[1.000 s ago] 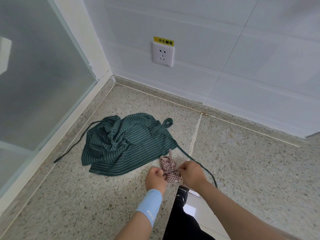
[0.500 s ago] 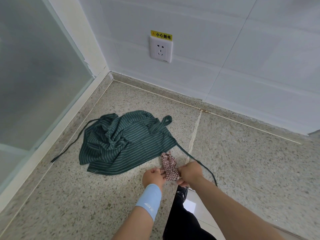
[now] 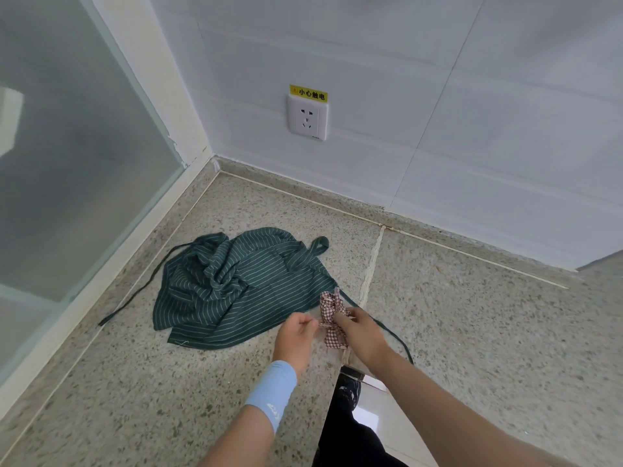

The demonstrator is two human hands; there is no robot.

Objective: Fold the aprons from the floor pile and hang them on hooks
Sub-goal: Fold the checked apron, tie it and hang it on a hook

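A dark green striped apron [image 3: 236, 288] lies crumpled on the speckled floor near the corner, its long ties trailing left and right. Just right of it I hold a small bundled red-and-white checked cloth [image 3: 332, 315] above the floor. My right hand [image 3: 360, 332] grips the bundle from the right. My left hand [image 3: 296, 335], with a blue wrist sleeve, pinches a thin strand of it from the left. No hooks are in view.
A white wall with a power socket [image 3: 307, 117] and yellow warning label stands behind. A frosted glass panel [image 3: 67, 163] with a white frame closes the left side. My dark trouser leg and shoe [image 3: 349, 392] are below my hands.
My hands have moved slightly apart; the left now pinches a strand instead of pressing against the bundle. The view has tilted up, showing more wall.
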